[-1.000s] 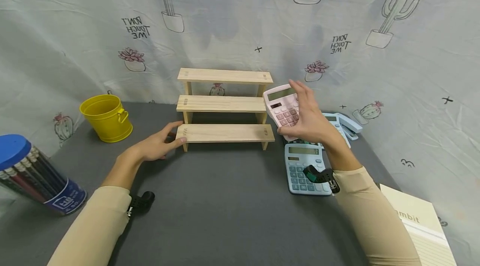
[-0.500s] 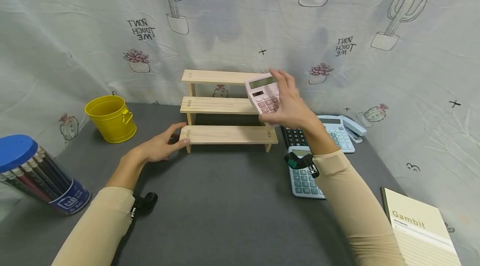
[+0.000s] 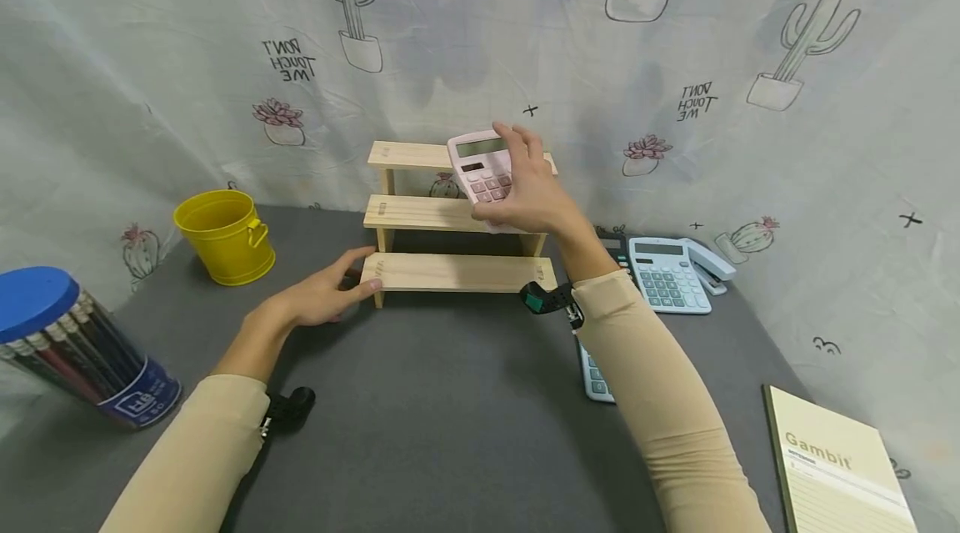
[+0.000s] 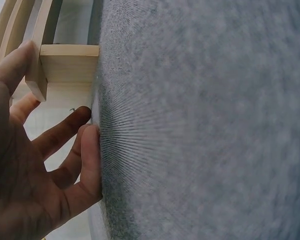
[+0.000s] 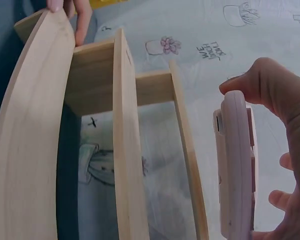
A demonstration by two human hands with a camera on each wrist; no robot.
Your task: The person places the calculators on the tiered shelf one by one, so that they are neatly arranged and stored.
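A pink calculator (image 3: 482, 169) is held upright in the air in front of the upper tiers of a three-step wooden rack (image 3: 457, 272), its keys facing the camera; it is gripped by the right hand (image 3: 534, 193), with fingers curled over its top edge and right side and the thumb below. In the right wrist view the calculator (image 5: 236, 165) is seen edge-on, just beside the top shelf and apart from it. The rack is set near the back edge of the grey bench (image 3: 450, 399). The left hand (image 3: 318, 297) is laid on the bench with fingers straight and relaxed, the fingertips touching the left end of the lowest shelf. Toward the right edge two blue calculators (image 3: 666, 273) and a stapler (image 3: 711, 263) are found; a notebook (image 3: 840, 466) lies at the front right corner. A yellow bucket (image 3: 222, 234) and a pencil tub (image 3: 63, 349) are placed along the left edge
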